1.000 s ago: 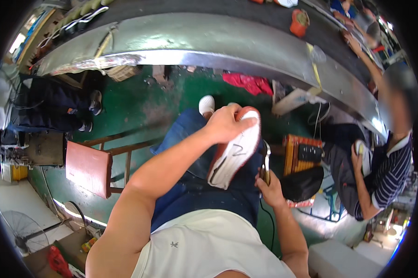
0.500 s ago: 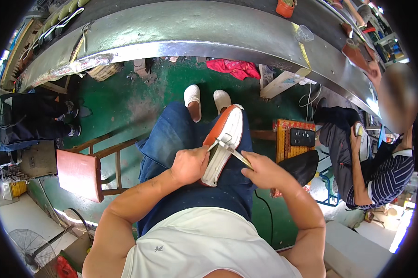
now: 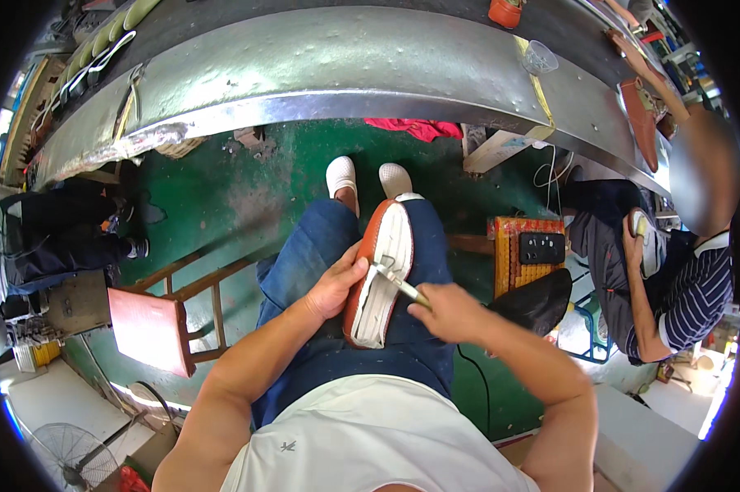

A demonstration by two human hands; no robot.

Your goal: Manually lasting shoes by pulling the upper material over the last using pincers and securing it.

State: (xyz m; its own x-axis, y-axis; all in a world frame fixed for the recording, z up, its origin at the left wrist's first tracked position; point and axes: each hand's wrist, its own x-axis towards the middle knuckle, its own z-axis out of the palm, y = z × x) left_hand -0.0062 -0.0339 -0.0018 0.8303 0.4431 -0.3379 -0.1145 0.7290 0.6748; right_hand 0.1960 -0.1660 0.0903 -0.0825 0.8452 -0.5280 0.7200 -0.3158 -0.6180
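Observation:
A shoe (image 3: 393, 242) lies sole side up along my thighs, its whitish underside facing me and its orange-brown upper wrapped round the edges. My left hand (image 3: 338, 283) grips its left side, thumb on the rim. In my right hand (image 3: 448, 312) is a pair of metal pincers (image 3: 403, 287). Their head rests on or just over the middle of the underside; whether the jaws hold any material I cannot make out. The right fingers are wrapped round the handles and slightly blurred.
A metal-edged workbench (image 3: 304, 61) curves across ahead, with a clear plastic cup (image 3: 540, 57) on it. At left stands a stool (image 3: 150, 328); at right a beaded seat (image 3: 513, 266) carries a black device (image 3: 542, 248). A co-worker (image 3: 698, 287) sits at far right, holding a shoe.
The pincers have turned and drawn slightly down and toward me over the underside. My left hand has opened out along the shoe's side. The shoe has shifted a little nearer and stands straighter.

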